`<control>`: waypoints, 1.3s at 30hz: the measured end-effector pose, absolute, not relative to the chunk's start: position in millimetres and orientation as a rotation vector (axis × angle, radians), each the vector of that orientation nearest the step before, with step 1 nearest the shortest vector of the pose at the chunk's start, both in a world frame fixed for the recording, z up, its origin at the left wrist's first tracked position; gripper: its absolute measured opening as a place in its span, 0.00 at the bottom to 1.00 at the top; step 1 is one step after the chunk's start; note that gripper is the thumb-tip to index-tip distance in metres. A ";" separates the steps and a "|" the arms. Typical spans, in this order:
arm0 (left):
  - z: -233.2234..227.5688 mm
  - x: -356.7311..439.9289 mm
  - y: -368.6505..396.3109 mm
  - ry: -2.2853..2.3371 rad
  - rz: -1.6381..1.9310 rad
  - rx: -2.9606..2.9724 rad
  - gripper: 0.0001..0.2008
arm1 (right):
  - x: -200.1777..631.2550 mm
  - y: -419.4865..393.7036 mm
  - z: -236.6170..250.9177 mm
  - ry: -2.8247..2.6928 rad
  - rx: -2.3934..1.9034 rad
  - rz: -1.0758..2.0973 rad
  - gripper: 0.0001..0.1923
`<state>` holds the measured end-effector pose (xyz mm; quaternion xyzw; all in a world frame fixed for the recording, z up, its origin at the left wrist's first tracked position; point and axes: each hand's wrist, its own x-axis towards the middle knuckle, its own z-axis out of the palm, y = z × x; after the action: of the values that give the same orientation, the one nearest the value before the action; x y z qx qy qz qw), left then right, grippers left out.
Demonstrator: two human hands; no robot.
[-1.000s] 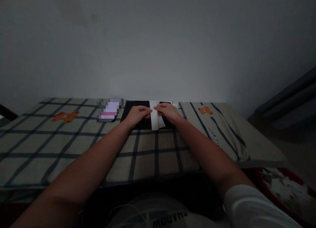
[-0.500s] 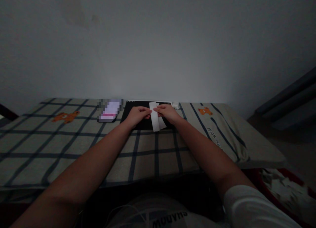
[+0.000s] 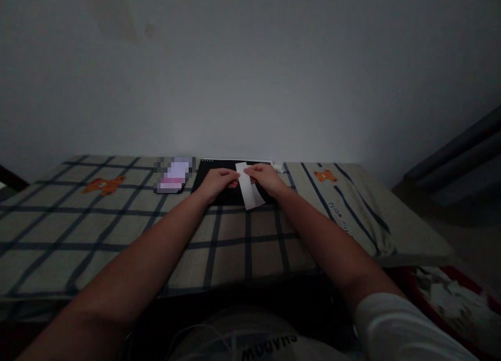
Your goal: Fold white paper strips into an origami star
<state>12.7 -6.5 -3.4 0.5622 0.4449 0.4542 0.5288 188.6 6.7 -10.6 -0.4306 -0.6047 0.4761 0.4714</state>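
Note:
A narrow folded strip of white paper (image 3: pixel 248 190) lies over a black pad (image 3: pixel 227 196) at the far side of the table. My left hand (image 3: pixel 216 181) pinches the strip's left edge with its fingertips. From the right, my right hand (image 3: pixel 265 177) grips the strip near its top. Both hands meet over the pad, and their fingers hide part of the paper. The strip's lower end tilts slightly to the right.
A checked cloth with orange bear prints (image 3: pixel 102 184) covers the table (image 3: pixel 117 230). A blurred pink-and-white object (image 3: pixel 174 174) lies left of the pad, a small white scrap (image 3: pixel 278 166) behind it. A red bin with paper scraps (image 3: pixel 446 298) sits low right. A wall stands close behind.
The paper strip has become narrower and turned slightly, its lower end swinging right. Both hands stay at the same spot over the black pad.

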 end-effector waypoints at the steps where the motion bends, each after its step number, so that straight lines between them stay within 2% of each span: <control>1: -3.3 12.3 -6.1 1.069 1.097 1.341 0.15 | 188.4 7.3 -11.6 -1.484 -1.051 1.161 0.12; 10: -3.0 10.9 -5.6 1.055 1.099 1.340 0.15 | 186.8 4.4 -9.0 -1.415 -0.974 1.258 0.12; 17: -1.5 12.2 -6.5 1.076 1.109 1.325 0.13 | 186.0 4.3 -9.2 -1.443 -1.058 1.145 0.10; 25: -3.1 10.4 -5.4 1.058 1.113 1.359 0.13 | 185.6 5.1 -11.2 -1.422 -0.986 1.230 0.11; 31: -3.7 12.5 -7.7 1.039 1.111 1.395 0.12 | 183.5 2.3 -7.1 -1.419 -1.015 1.135 0.10; 39: -2.0 10.9 -4.8 1.107 1.264 1.445 0.13 | 185.1 2.5 -8.8 -1.436 -0.990 1.295 0.12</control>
<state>10.9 -4.8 -2.0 0.5834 0.4472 0.5102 0.4464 185.1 2.5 -8.8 -0.4033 -0.5850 0.5276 0.4657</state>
